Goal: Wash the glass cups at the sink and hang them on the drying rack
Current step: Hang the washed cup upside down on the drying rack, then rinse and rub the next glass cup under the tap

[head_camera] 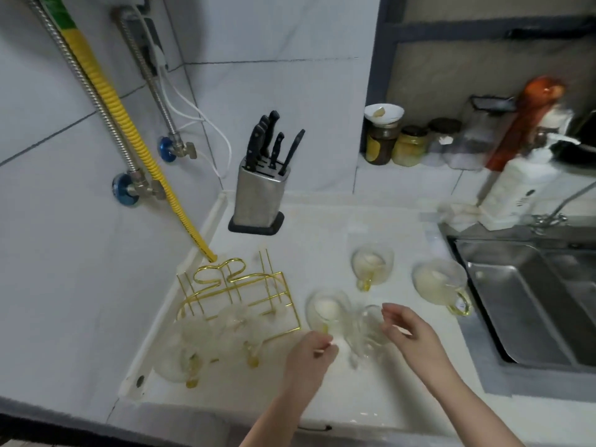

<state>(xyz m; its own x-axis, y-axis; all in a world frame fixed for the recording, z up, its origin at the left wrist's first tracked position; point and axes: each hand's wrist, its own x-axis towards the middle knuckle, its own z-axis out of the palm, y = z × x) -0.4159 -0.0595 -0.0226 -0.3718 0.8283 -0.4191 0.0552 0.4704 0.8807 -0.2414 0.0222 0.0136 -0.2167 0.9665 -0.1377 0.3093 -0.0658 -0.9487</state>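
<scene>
Two hands are working at the near edge of the tabletop (322, 233). Left hand (311, 351): fingers curled, pinching the yellow handle of a glass cup (327, 309), the natural grab point for lifting it. Right hand (408, 332): fingers loosely spread and relaxed, tips just at a second clear cup (367, 327); motion blur, so I cannot tell if they touch, but they are not wrapped round it. Looks like steadying or reaching.

Both forearms come in from the near edge, angled left and far, wrists roughly level, palms turned inward toward each other.

Outward: two more cups wait further off, one far (372, 266), one right (440, 283) just beside the sink (516, 285), probably staged there for washing. Gold wire drying rack (238, 291) sits left of the hands with cups already hung on its near pegs, handles pointing near; far pegs are free. Knife block (258, 195) stands far back, faucet (561, 204) at far right.

My read: picking up the next cup.
</scene>
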